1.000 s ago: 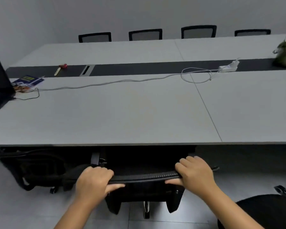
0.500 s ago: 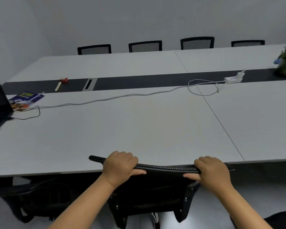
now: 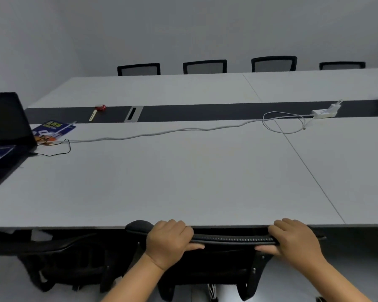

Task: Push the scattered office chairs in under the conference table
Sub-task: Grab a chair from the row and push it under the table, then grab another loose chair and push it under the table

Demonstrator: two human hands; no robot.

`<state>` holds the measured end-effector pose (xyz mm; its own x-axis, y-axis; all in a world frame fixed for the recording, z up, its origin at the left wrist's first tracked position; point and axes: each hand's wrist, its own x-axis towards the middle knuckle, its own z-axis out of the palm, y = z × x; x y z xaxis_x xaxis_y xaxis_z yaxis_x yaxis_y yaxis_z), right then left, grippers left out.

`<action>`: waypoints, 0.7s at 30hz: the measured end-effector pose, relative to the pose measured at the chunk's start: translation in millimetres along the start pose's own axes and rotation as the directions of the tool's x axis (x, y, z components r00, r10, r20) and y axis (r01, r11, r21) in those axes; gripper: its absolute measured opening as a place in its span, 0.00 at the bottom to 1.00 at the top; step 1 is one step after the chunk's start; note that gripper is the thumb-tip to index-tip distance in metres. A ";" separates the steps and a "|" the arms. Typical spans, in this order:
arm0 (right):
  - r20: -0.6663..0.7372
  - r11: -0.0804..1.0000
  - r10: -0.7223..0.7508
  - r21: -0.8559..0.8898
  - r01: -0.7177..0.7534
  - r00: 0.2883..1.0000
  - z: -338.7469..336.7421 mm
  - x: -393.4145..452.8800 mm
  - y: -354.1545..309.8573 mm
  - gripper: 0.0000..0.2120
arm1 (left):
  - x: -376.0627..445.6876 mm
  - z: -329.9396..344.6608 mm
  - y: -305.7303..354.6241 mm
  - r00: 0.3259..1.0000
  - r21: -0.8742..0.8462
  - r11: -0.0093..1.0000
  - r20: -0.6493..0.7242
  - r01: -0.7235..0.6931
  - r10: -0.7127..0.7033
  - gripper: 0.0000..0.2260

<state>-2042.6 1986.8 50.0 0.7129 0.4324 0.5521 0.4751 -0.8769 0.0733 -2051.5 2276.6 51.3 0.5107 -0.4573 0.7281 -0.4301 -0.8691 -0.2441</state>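
Left hand (image 3: 168,241) and right hand (image 3: 294,239) each clamp the curved top rail of the black mesh-backed office chair (image 3: 227,258), fingers over the far side and thumbs beneath, set wide apart so that a push drives the chair straight rather than swivelling it. The rail lies right at the near edge of the long pale grey conference table (image 3: 183,182), with the seat apparently already beneath the top, though the dark underside hides exactly how deep. A second black chair (image 3: 70,258) stands tucked to the left. Four black-framed mesh chair backs (image 3: 204,66) line the far edge, already pushed in. On the tabletop rest an open black laptop (image 3: 7,127), a blue printed booklet (image 3: 55,127) and a white power strip (image 3: 321,113) with a trailing white cable (image 3: 162,132), all well clear of the hands.
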 end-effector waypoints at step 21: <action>-0.077 1.000 0.026 -0.008 -0.027 0.997 -6.8 1.8 0.6 0.35 | 3.0 -6.8 4.4 0.997 -0.039 0.999 0.076 0.007 -0.004 0.22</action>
<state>-2044.5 1985.6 56.7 0.6835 0.3916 0.6160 0.4516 -0.8899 0.0646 -2056.9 2272.7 56.8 0.5675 -0.4671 0.6781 -0.4556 -0.8641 -0.2140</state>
